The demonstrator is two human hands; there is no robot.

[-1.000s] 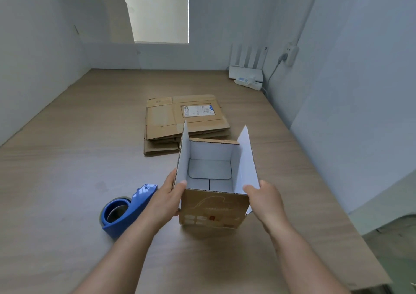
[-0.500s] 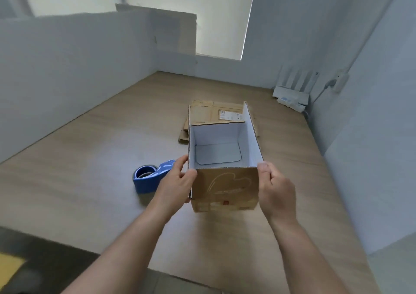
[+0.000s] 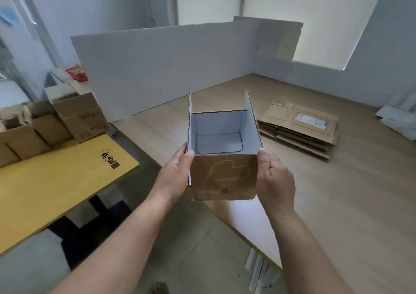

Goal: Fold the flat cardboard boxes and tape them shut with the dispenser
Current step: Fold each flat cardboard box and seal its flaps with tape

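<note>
In the head view, the left hand (image 3: 174, 176) and the right hand (image 3: 275, 181) each grip one side of the folded box (image 3: 222, 176), with thumbs on its near top corners. I think this is to carry it level with the top flaps open. The box is in the air, past the edge of the wooden table (image 3: 360, 192), and the flat boxes (image 3: 299, 131) lie to its right. Half a second ago it was above the table beside the blue dispenser. Now the view has turned left, the dispenser is out of view, and a yellow table (image 3: 45, 185) with brown boxes (image 3: 76, 115) appears.
</note>
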